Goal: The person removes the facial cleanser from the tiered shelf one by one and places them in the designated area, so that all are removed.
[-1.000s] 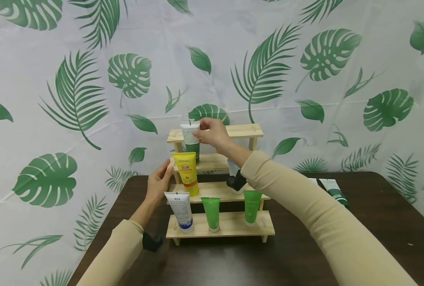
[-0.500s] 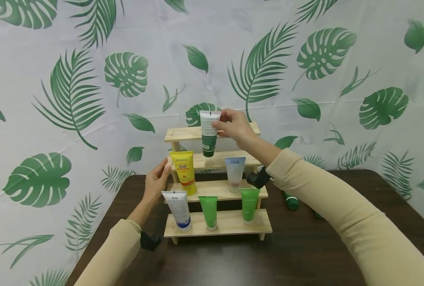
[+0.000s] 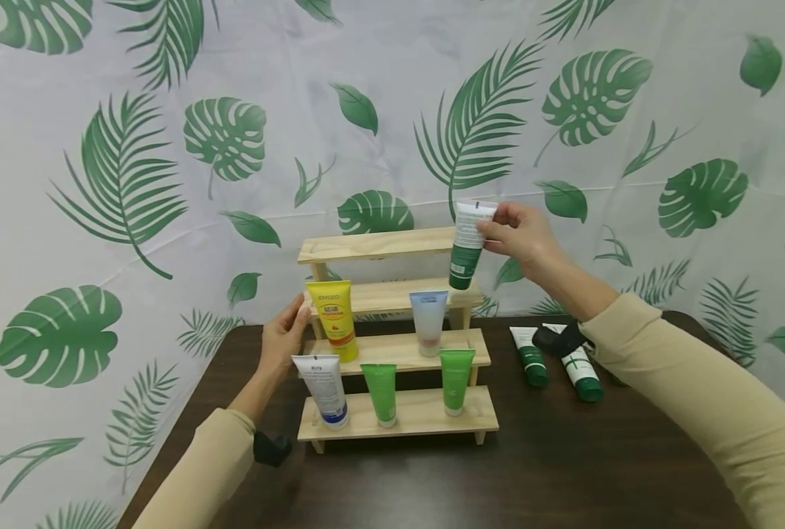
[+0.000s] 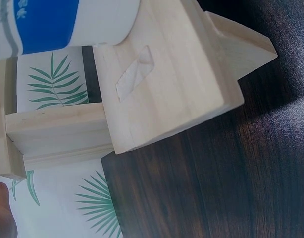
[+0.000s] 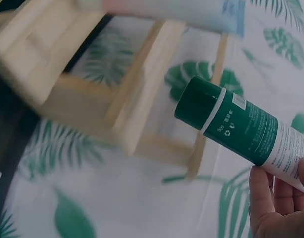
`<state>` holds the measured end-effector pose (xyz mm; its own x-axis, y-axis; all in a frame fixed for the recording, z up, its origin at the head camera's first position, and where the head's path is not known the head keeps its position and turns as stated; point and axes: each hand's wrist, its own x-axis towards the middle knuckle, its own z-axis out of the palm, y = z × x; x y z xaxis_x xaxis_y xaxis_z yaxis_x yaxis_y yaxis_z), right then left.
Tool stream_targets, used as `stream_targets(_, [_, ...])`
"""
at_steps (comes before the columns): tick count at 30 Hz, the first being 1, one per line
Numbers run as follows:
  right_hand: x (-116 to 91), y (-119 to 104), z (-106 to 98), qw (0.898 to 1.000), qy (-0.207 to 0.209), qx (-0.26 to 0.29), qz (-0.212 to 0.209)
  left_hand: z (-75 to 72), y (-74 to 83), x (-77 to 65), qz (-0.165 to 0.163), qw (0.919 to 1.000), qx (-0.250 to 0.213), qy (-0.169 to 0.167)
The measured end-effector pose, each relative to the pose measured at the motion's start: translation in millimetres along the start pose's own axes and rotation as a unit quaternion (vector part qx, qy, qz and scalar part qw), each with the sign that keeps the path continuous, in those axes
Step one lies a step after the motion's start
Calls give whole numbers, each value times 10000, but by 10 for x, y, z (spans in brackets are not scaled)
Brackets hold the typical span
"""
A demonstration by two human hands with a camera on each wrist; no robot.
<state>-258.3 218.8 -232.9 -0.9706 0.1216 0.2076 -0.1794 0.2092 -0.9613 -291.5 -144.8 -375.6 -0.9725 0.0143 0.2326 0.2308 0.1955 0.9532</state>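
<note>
My right hand [image 3: 521,235] pinches a white and green squeeze tube [image 3: 468,246] near its crimped end, with the green cap [image 5: 199,103] pointing down, at the right end of the upper shelves. My left hand [image 3: 283,338] holds the left end of a tiered wooden display rack [image 3: 379,246] at its third shelf. On the second shelf from the bottom stand a yellow tube [image 3: 336,319] at left and a pale blue, translucent tube [image 3: 428,323] at right. A white and blue tube [image 3: 324,389] and two green tubes [image 3: 381,393] occupy the lowest shelf.
Two more white and green tubes [image 3: 531,360] lie on the dark wooden table [image 3: 564,463], to the right of the rack and partly behind the right wrist's black camera strap [image 3: 558,339]. A leaf-patterned cloth [image 3: 366,162] hangs behind the table.
My right hand has lifted the white and green tube off the upper left of the rack and carried it to the right. The left hand has stayed at the rack's left end.
</note>
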Motion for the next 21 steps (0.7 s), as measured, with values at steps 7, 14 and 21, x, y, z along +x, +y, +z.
stream_targets(7, [-154,265,-560,9993,364,-50,116,1,-27,14,-24,10000,-7,-34])
stream_targets(14, [-298,683,-1083,9944,847,-264,581,2,-16,1,-75,10000,10,2])
stream_targets(21, [-373,1113,-1540,9867,1375,8,863,10,10,-17,-159,9998,68,-84])
